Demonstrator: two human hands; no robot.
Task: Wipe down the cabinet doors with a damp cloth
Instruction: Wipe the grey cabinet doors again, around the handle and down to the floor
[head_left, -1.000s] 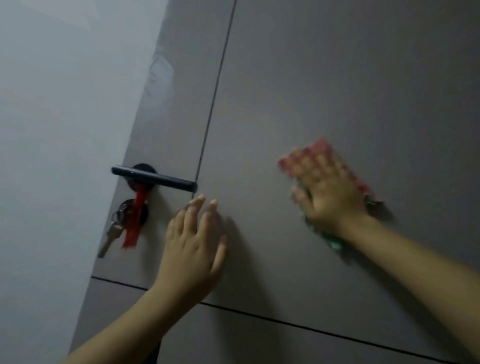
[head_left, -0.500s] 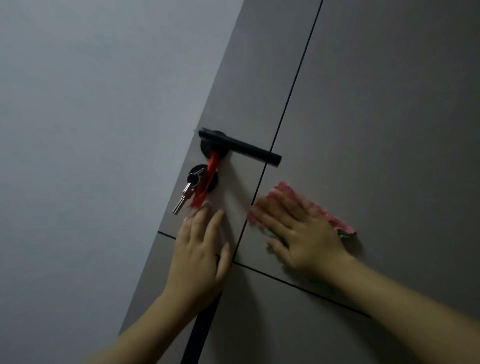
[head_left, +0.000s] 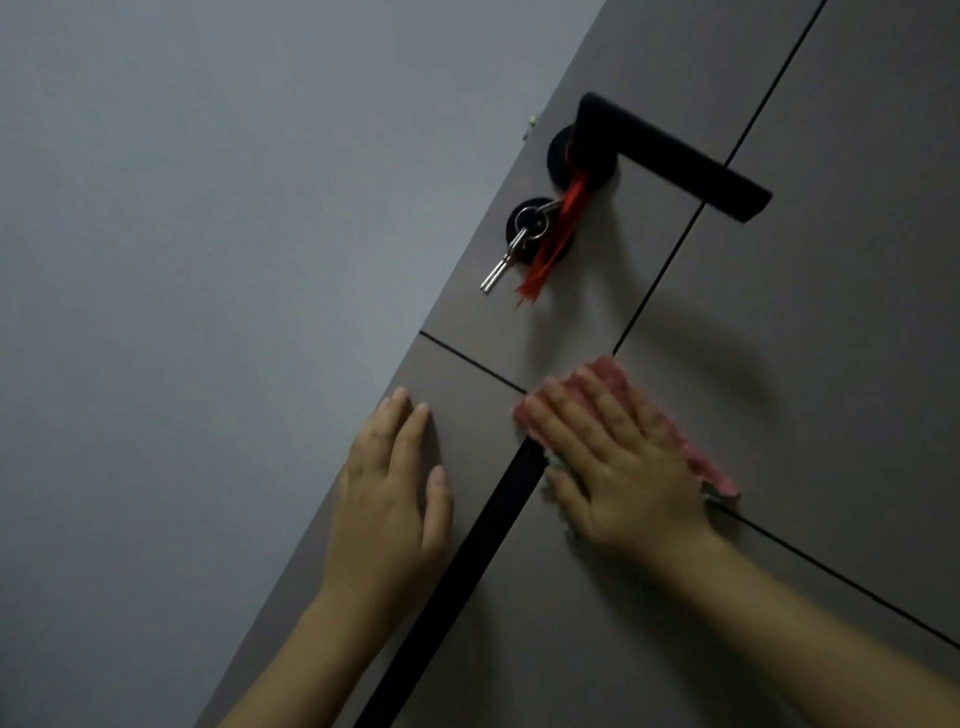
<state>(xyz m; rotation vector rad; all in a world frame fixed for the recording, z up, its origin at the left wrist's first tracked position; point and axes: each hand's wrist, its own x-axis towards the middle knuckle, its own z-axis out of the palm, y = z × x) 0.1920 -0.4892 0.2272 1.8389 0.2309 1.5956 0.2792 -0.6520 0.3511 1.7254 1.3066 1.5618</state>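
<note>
Pink, nubbly cloth (head_left: 670, 421) with a greenish edge lies under your right hand (head_left: 618, 462), which is spread flat with the fingers extended, pressing the cloth against the grey-brown cabinet door (head_left: 831, 338) rather than gripping it. The cloth shows beyond your fingertips and along the outer side of the hand, and it sits just where the thin dark grooves in the door panel meet. Just beside that hand, toward your other one, a wide black vertical strip (head_left: 457, 571) runs down the door. On the far side of the strip your left hand (head_left: 395, 499) rests open and flat on the door, fingers together, holding nothing. Above both hands, well apart from them, a bunch of silvery keys (head_left: 511, 260) hangs from a round black lock (head_left: 519, 218), with a red ribbon (head_left: 553, 239) dangling just beside them. The ribbon is tied at the base of a matt black lever handle (head_left: 675, 156) above it, whose bar points away past your right hand. Off to your left stands a plain pale grey wall (head_left: 208, 260).
</note>
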